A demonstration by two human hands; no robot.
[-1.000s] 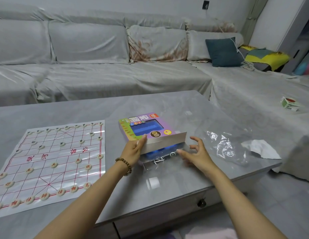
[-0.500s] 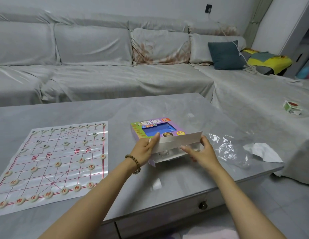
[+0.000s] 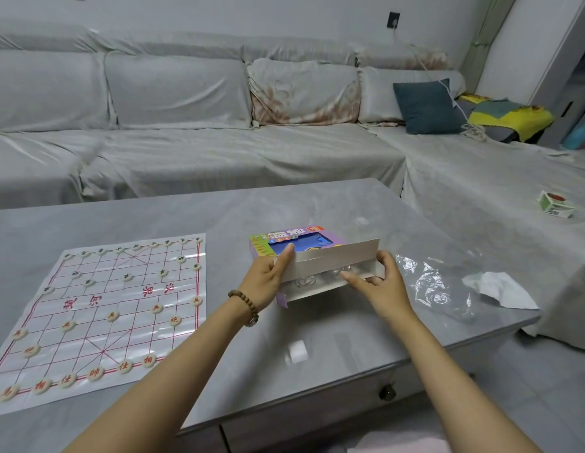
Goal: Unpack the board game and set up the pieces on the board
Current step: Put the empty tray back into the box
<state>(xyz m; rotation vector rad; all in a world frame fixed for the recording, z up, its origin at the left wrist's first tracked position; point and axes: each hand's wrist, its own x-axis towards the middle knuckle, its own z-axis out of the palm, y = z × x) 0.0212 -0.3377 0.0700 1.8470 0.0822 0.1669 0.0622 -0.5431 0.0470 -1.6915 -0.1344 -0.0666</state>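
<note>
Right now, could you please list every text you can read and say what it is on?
"楚河" and "汉界": mat, centre band.
"兵", "炮", "相", "仕", "帅": red pieces.
Far pieces: too small.
Box title: blurred.
Small carton on the sofa: unreadable.

On the table [image 3: 284,348], the board [image 3: 101,318] with pieces lies left of the box [image 3: 304,256], plastic wrap [image 3: 431,286] right.
</note>
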